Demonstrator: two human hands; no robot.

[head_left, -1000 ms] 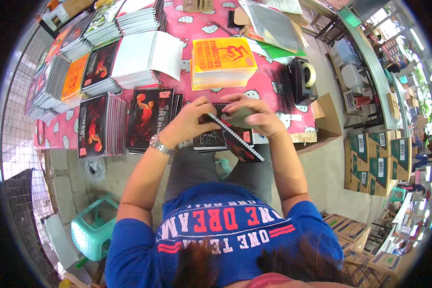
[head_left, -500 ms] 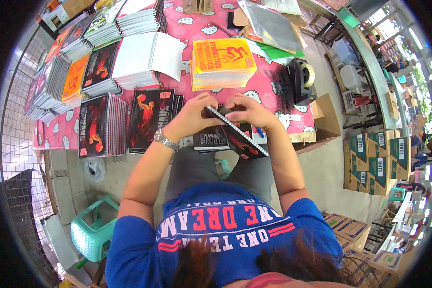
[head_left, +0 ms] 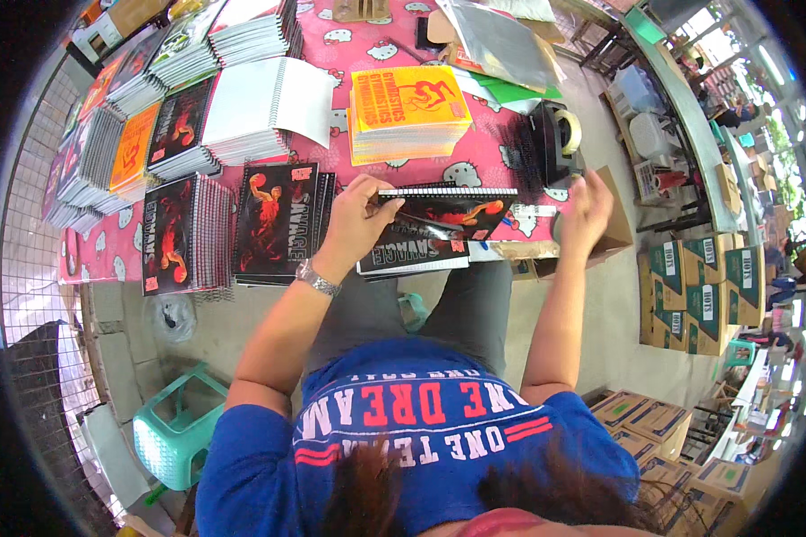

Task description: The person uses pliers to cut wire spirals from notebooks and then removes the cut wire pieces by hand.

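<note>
A black spiral-bound notebook [head_left: 452,211] with a red and orange figure on its cover stands tilted on edge, its binding uppermost. My left hand [head_left: 360,219] pinches its left end between thumb and fingers. Beneath it, another black notebook [head_left: 412,254] lies at the table's front edge. My right hand [head_left: 586,215] is away from the notebook, slightly blurred, with thumb and fingers apart and nothing visible in it. It is just in front of a black tape dispenser [head_left: 555,148] with a roll of tape.
Black notebook stacks [head_left: 276,215] stand left of my left hand. An orange-yellow notebook stack [head_left: 410,115] sits on the pink patterned tablecloth [head_left: 367,54]. More notebook piles [head_left: 242,116] fill the far left. An open cardboard box [head_left: 613,201] adjoins the table's right edge; a green stool [head_left: 177,430] stands lower left.
My right hand has let go of the notebook and moved right, toward the tape dispenser. The notebook, still in my left hand, has turned from a diagonal to nearly level across.
</note>
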